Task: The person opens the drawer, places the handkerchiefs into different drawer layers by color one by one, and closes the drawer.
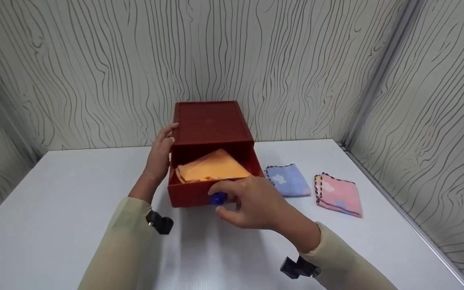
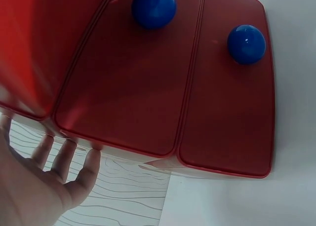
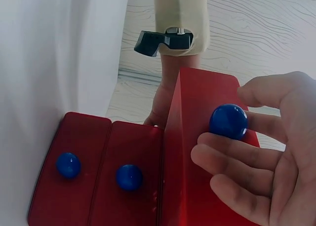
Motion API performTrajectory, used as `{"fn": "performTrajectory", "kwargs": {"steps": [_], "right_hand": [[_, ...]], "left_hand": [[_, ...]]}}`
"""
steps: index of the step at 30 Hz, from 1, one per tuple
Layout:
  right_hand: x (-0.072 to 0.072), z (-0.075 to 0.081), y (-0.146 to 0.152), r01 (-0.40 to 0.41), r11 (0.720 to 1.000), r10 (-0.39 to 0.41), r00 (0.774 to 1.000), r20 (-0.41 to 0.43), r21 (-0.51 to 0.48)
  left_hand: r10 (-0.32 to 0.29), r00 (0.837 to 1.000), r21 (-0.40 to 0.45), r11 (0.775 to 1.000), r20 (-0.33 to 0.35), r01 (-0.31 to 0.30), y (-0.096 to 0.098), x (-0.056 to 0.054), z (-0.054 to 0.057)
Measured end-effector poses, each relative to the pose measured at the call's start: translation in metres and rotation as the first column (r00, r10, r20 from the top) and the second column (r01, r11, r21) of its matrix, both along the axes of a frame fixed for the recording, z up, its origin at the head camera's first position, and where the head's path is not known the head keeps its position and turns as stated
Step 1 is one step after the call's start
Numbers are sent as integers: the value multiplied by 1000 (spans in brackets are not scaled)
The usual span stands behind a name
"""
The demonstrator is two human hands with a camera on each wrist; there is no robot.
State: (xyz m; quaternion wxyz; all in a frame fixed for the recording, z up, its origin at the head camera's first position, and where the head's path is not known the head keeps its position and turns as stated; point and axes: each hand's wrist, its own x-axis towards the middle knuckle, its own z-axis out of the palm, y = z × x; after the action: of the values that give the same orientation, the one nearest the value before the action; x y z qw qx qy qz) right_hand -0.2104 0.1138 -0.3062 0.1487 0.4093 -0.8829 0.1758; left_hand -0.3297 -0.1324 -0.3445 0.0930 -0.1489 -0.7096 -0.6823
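Observation:
A red drawer cabinet (image 1: 212, 121) stands on the table with its top drawer (image 1: 191, 195) pulled out. Inside that drawer lies a folded orange cloth (image 1: 212, 165). My right hand (image 1: 252, 201) is at the drawer front, its fingers curled about the round blue knob (image 3: 228, 121); the thumb is close beside the knob. My left hand (image 1: 160, 155) rests along the cabinet's left side, fingers extended against it. Below the pulled-out drawer, two more drawer fronts with blue knobs (image 2: 154, 8) sit flush in the cabinet.
To the right of the cabinet lie a folded blue cloth (image 1: 288, 180) and a folded pink cloth (image 1: 340, 194), both with dark stitched edges. The white table (image 1: 75, 225) meets wood-patterned walls (image 1: 107, 72) at the back and the right side.

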Motion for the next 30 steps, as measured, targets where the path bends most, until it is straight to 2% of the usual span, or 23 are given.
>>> {"fn": "performTrajectory", "kwargs": {"steps": [16, 22, 30], "right_hand": [[-17, -9, -5, -8, 994, 5, 1000, -29, -105], [-22, -11, -5, 29, 991, -32, 999, -19, -128], [-30, -14, -10, 71, 981, -75, 997, -16, -179]], "left_hand": [[-15, 1000, 26, 1000, -2, 15, -1, 0, -1], [-17, 1000, 59, 998, -3, 17, 1, -2, -2], [-5, 1000, 26, 1000, -14, 6, 0, -3, -2]]}}
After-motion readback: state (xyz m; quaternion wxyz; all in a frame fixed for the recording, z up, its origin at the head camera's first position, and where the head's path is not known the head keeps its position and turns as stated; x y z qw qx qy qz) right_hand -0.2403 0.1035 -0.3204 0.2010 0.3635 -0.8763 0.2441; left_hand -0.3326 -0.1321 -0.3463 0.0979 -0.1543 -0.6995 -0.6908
